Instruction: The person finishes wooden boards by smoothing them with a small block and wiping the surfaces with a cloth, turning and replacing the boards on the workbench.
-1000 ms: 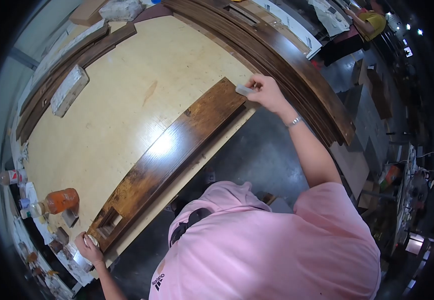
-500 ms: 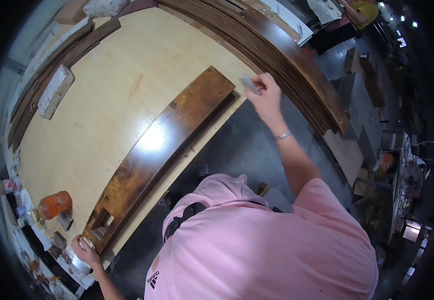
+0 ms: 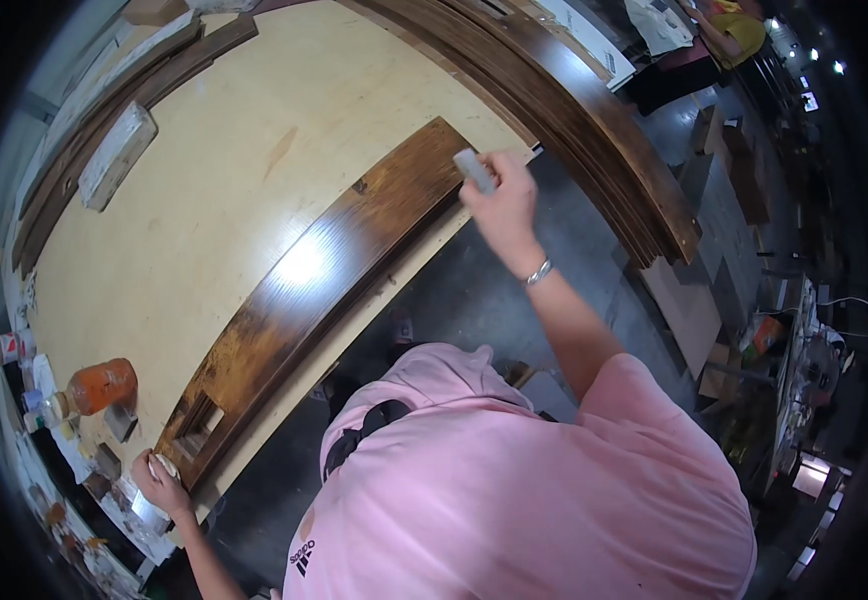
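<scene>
A long dark-brown wooden board (image 3: 344,235), with a rectangular cut-out near its lower-left end, lies along the near edge of the pale worktable. At its far upper-right end my right hand (image 3: 501,195) grips a small grey block (image 3: 474,170), perhaps a sanding pad. The block is over or on the board's end; contact is unclear. By the opposite end my left hand (image 3: 158,486) is closed around a white wad (image 3: 163,466), which looks like a cloth, beside the board's corner. The board's finish is glossy in the middle and mottled near the cut-out.
Long dark boards (image 3: 594,130) are stacked beyond the table's right end. An orange jar (image 3: 102,387) and bottles stand at the left. A whitish block (image 3: 119,155) and strips (image 3: 154,75) lie along the far side. Another person (image 3: 724,45) stands in the upper right.
My right hand has moved left from beyond the board's end to over it with the grey block. The upper part of the board looks less mottled. My left hand stays at the other end.
</scene>
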